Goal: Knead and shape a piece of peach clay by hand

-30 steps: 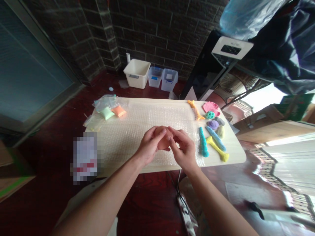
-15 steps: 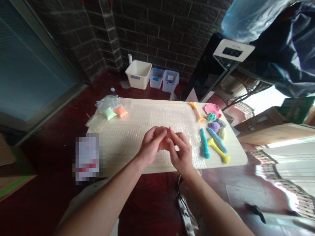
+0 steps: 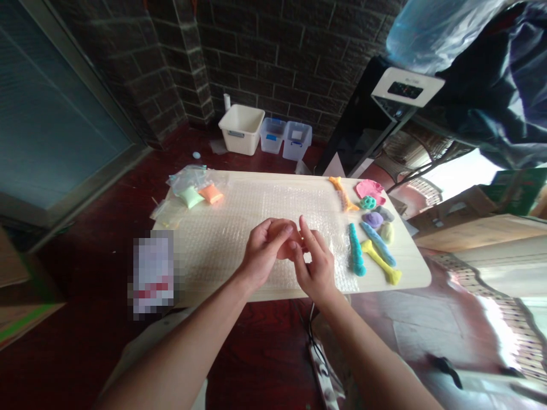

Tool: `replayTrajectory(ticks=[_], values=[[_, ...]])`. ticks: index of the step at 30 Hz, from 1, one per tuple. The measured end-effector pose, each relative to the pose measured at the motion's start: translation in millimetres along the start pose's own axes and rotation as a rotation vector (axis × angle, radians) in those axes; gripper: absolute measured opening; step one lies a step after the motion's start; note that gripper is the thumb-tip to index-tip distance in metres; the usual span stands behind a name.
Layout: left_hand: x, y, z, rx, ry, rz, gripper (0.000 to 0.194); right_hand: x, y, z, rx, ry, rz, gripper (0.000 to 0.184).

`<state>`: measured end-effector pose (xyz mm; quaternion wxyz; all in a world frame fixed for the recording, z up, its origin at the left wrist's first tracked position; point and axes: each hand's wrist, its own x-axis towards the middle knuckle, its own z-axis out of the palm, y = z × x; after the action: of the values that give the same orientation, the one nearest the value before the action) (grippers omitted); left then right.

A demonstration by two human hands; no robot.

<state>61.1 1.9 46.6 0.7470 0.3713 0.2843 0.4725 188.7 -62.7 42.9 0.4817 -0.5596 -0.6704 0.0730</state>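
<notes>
My left hand point(image 3: 258, 253) is closed round a rounded, flattened piece of orange-brown modelling clay point(image 3: 286, 249), its thumb lying across the top. My right hand point(image 3: 318, 267) holds the clay's right side, thumb against it and index finger raised off the edge. The fingers hide part of the clay. Both hands are above bubble wrap point(image 3: 231, 239) spread on a pale table point(image 3: 414, 273). On the right lie clay shapes: a teal twisted stick point(image 3: 355, 250), a yellow bone-like piece point(image 3: 381, 262), a blue bar point(image 3: 378, 244) and an orange piece point(image 3: 343, 195).
Bags of green clay point(image 3: 191, 197) and orange clay point(image 3: 211, 194) lie at the table's back left. A pink clay piece point(image 3: 370, 189), a teal ball point(image 3: 367, 203) and a purple lump point(image 3: 373, 220) sit back right. Beyond stand a white bin point(image 3: 241, 131) and two clear boxes.
My right index finger has lifted off the clay and points upward. More of the clay's right side shows. My left hand keeps its hold.
</notes>
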Motion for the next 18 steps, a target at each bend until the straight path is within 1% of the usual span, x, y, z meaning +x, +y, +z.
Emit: replayTrajectory(ticks=[3,5,10,13,18], values=[[-0.5,-0.3,2.2,0.012,0.016,0.011,0.029,-0.5,1.5,-2.2,-0.026,-0.01,-0.032,0.064],[-0.8,-0.8,3.2,0.01,0.014,0.008,0.029,-0.7,1.2,-1.5,-0.011,-0.014,-0.018,0.06],[-0.8,-1.5,1.1,0.019,0.023,0.023,0.028,-0.3,-2.6,5.4,0.096,-0.007,0.087,0.052],[-0.8,0.7,0.1,0.027,0.027,0.029,0.03,0.4,-3.5,5.7,0.158,-0.014,0.136,0.048],[-3.1,6.7,5.4,0.015,-0.03,-0.011,0.035,1.1,-0.9,-0.5,0.267,0.071,0.228,0.044]])
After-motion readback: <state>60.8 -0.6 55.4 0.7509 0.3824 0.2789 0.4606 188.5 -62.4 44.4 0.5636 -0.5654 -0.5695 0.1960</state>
